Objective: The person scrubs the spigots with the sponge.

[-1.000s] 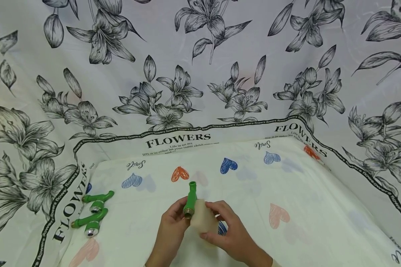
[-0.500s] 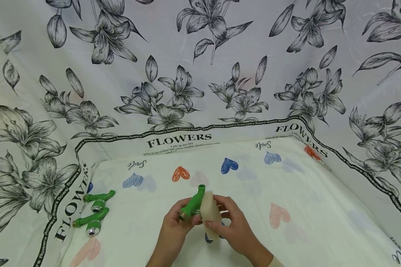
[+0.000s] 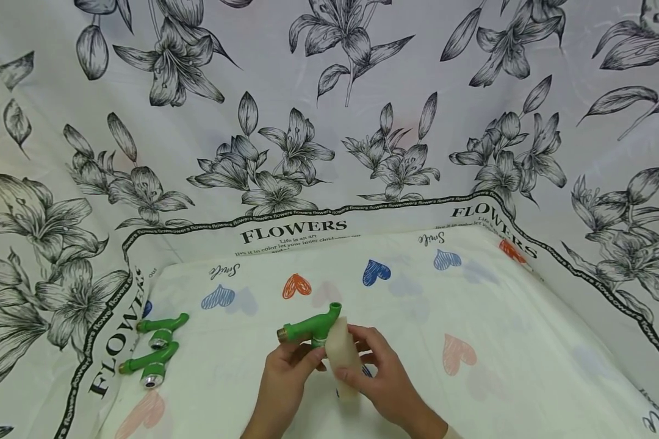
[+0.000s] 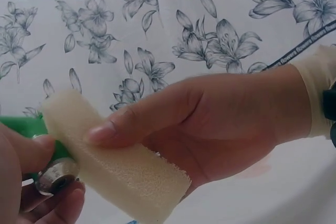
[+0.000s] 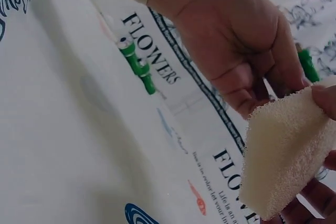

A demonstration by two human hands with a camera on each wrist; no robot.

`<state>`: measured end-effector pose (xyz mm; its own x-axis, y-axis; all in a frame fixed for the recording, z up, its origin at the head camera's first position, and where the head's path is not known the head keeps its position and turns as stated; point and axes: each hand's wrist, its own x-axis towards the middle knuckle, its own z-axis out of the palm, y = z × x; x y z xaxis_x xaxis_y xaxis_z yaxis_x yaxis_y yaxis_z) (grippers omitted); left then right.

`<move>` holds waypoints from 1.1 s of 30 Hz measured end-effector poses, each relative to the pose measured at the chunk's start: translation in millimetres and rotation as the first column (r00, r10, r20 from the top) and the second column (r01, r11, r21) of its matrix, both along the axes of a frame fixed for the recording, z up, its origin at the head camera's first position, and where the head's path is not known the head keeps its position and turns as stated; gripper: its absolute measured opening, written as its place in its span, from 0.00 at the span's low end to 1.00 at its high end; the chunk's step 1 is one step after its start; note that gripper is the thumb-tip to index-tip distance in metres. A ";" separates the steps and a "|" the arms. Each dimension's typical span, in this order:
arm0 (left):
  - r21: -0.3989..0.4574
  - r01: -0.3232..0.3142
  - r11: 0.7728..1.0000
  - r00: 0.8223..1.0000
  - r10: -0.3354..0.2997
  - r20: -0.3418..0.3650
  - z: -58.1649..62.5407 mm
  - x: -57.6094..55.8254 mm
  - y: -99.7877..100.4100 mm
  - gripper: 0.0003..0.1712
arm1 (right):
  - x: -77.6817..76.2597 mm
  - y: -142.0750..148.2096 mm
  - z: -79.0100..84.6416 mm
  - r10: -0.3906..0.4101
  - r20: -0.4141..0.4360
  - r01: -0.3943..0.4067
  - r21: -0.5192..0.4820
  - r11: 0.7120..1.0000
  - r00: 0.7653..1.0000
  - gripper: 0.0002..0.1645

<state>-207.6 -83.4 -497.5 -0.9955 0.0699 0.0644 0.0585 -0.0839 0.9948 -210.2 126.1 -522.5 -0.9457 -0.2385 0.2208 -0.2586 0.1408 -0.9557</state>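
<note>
A green tap-like fitting (image 3: 310, 326) with a brass threaded end is pinched in my left hand (image 3: 287, 375), its outlet end pointing up and away. In the left wrist view its chrome collar (image 4: 56, 176) shows between thumb and fingers. My right hand (image 3: 387, 384) grips a cream-coloured sponge block (image 3: 340, 350), thumb on the near face and fingers on the far side. The sponge lies against the right side of the fitting and covers part of it. In the right wrist view the sponge hides most of the fitting.
Two similar green fittings (image 3: 152, 366) (image 3: 162, 329) lie side by side on the left of the table. A white cloth (image 3: 225, 366) printed with hearts covers the table. Flower-printed curtains (image 3: 329, 152) rise behind it and at both sides.
My left hand has turned the fitting, swinging its brass end out to the left and up. The sponge in my right hand has tilted and stays against the fitting. The two fittings lying left stay put.
</note>
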 end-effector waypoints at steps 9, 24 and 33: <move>0.000 -0.087 0.996 0.996 0.087 -0.024 -0.1 -1.8 0.0 0.22 | 11.4 -5.7 6.0 0.054 -0.127 -0.054 0.005 0.999 0.990 0.40; -0.040 -0.123 0.992 0.991 0.121 -0.057 -0.9 -0.1 -0.3 0.25 | 7.0 -6.6 5.7 0.033 -0.062 -0.030 0.051 0.998 0.998 0.41; -0.288 0.004 0.958 0.974 -0.069 -0.216 -1.7 1.0 -6.8 0.42 | -3.3 2.5 2.3 -0.063 -0.045 0.067 0.087 0.994 0.997 0.40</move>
